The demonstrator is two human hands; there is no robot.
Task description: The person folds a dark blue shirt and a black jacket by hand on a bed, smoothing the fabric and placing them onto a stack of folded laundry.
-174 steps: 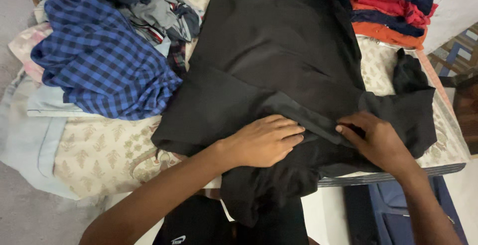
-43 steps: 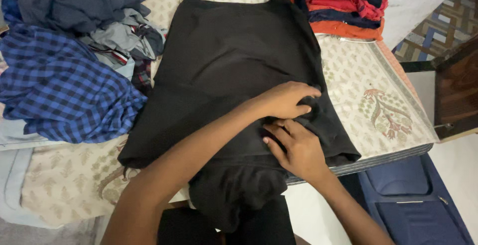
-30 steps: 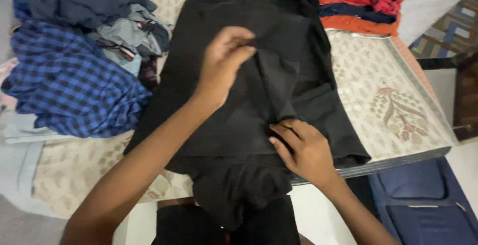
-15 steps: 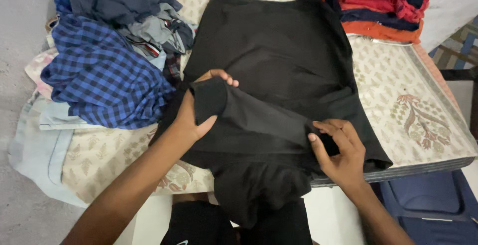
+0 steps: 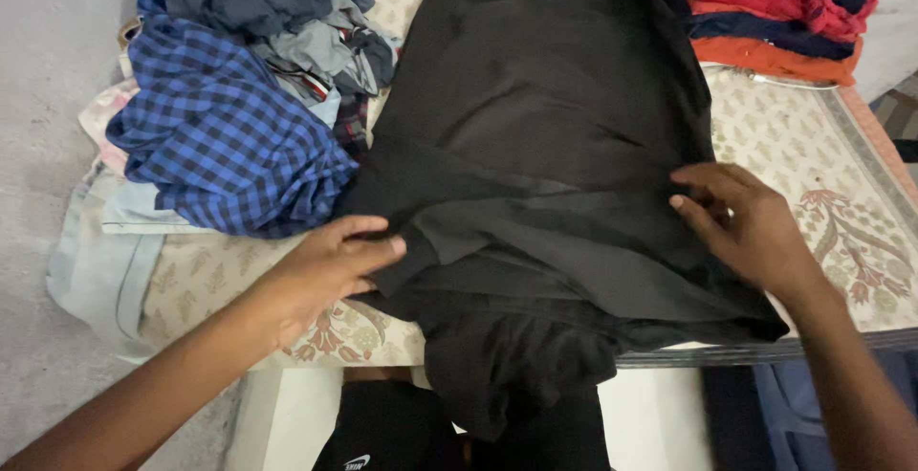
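Left hand (image 5: 330, 261) pinching the left fold of a black garment (image 5: 535, 146); right hand (image 5: 741, 227) apparently gripping its right edge, on a patterned bedsheet (image 5: 803, 136).

Left hand (image 5: 330, 265) laid sleeve down at black shirt's (image 5: 545, 127) left edge; right hand (image 5: 746, 227) shifted to right edge.

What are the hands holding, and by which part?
The left hand pinches the black garment at its left edge; the right hand grips its right edge.
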